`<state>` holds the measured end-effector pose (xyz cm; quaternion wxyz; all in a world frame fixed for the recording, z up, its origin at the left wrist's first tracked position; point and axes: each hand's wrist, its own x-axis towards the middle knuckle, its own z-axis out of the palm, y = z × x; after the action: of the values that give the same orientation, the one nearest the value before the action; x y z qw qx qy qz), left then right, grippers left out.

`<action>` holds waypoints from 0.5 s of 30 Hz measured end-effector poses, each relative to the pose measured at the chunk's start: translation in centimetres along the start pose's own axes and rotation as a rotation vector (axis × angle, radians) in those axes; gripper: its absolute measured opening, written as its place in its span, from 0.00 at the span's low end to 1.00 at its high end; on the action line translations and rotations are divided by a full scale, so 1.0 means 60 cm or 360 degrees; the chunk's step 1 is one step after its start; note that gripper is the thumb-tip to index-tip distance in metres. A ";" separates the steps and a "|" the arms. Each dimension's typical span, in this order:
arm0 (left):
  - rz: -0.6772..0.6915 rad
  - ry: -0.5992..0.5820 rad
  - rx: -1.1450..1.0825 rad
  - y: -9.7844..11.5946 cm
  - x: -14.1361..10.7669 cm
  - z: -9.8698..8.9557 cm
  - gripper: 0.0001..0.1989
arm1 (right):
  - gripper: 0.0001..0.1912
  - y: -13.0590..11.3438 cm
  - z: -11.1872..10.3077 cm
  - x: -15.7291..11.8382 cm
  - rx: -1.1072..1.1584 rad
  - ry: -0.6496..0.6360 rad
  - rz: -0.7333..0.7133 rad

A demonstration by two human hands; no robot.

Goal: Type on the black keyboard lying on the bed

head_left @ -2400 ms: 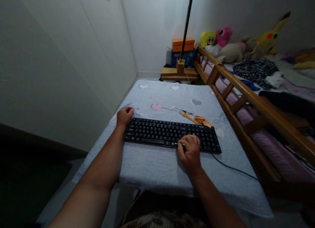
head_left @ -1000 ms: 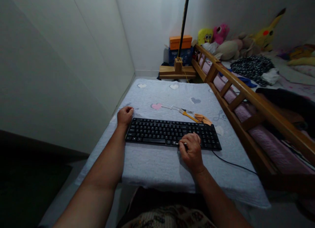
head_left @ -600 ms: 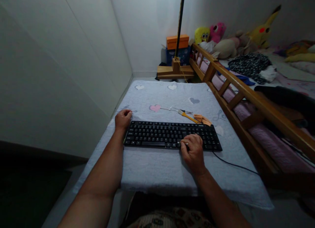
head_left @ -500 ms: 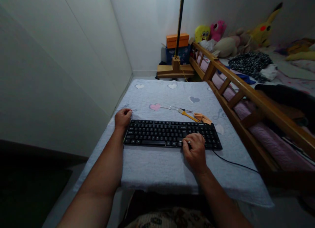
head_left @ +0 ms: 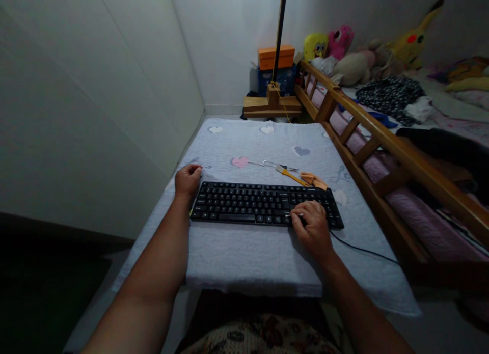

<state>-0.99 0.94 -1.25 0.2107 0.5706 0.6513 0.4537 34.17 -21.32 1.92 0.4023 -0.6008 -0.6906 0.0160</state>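
A black keyboard [head_left: 244, 203] lies flat on the cloth-covered table. My right hand [head_left: 312, 224] rests over its right part, near the arrow keys, fingers closed on a thin cotton swab [head_left: 288, 215] whose pale tip points left at the keys. Beside the keyboard's upper left corner, my left hand [head_left: 187, 180] sits on the cloth with its fingers curled in; whatever they may hold is hidden. Behind the keyboard are a yellow-handled brush [head_left: 292, 176], a thin wire tool [head_left: 270, 163] and a folded orange cloth [head_left: 314, 180].
A light blue cloth with hearts [head_left: 252, 252] covers the table. The keyboard cable [head_left: 362, 250] runs off to the right. A wooden bed rail [head_left: 367, 132] borders the right side, and a pale cabinet [head_left: 114, 99] the left. Boxes [head_left: 275, 57] and a wooden stand [head_left: 272, 107] are beyond.
My right hand has slid a little to the right over the keyboard with the swab. The left hand keeps its place by the corner. The view has shifted slightly.
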 end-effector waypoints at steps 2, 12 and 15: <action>-0.0008 0.0007 -0.0018 -0.001 0.000 0.000 0.15 | 0.09 0.003 -0.001 -0.002 0.0008 0.0025 0.0011; -0.0035 0.0010 -0.0010 0.011 -0.007 -0.003 0.15 | 0.08 0.011 0.002 -0.012 -0.0007 0.0099 0.0045; -0.0039 0.0011 -0.0016 0.015 -0.009 -0.003 0.15 | 0.08 0.008 0.003 -0.010 0.0007 0.0110 0.0017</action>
<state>-0.52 0.32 -0.56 0.2167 0.5598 0.6568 0.4563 34.43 -21.60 1.22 0.4271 -0.6037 -0.6731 -0.0011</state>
